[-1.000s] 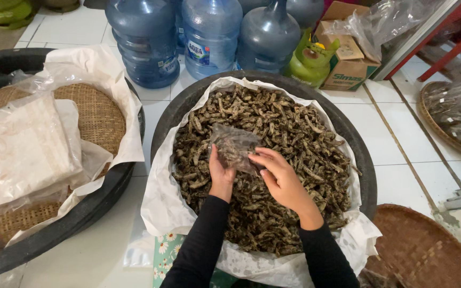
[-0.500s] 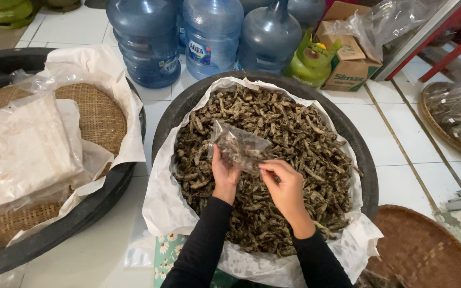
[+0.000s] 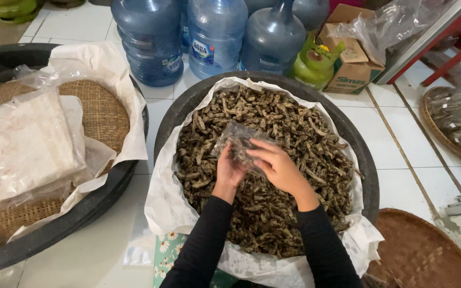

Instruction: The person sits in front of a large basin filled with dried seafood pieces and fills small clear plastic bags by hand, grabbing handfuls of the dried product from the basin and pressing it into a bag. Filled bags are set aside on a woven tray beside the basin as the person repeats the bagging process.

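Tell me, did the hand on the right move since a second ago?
Yes. The right hand has slid left across the black tub of dried pieces, and now covers the small clear bag that the left hand holds.

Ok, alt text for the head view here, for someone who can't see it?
Two hands, left and right, hold a small clear bag partly filled with dark dried pieces above a paper-lined black tub heaped with the same pieces. Another tub with a woven tray sits left; water jugs stand behind.
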### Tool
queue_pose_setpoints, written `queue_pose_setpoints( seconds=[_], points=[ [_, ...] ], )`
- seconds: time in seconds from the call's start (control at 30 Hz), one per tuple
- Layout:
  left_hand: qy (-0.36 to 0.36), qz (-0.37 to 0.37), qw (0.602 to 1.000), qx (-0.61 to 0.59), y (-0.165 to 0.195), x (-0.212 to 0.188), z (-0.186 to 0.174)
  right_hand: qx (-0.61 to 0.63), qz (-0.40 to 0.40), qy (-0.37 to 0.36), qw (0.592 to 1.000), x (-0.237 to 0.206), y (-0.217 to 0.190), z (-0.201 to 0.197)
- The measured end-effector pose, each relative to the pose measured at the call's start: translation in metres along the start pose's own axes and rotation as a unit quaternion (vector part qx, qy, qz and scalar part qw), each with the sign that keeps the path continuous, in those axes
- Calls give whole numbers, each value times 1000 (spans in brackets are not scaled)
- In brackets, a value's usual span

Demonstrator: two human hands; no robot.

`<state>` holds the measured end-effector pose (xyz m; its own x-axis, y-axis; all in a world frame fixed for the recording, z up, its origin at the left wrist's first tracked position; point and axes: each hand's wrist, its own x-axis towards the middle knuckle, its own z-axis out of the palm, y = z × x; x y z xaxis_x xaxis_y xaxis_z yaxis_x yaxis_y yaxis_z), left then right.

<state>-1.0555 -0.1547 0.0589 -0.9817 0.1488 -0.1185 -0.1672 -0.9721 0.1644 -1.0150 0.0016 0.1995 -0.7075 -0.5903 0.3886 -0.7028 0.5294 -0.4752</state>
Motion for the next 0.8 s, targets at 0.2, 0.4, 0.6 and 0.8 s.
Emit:
queue_pose_setpoints(
  seconds=[0.2,0.4,0.6,0.8],
  points=[
    [-12,72,996,-45,11,-7,22,-8,48,-21,999,-5,-7,3],
    [58,103,992,-41,9,-14,25,83,83,68,991,-4,-16,7],
    [2,77,995,-59,1,-7,13,17,61,170,983,0,-24,12],
    [-1,98,993,-60,-4,6,-8,45,147,117,981,0,-21,11]
  ],
)
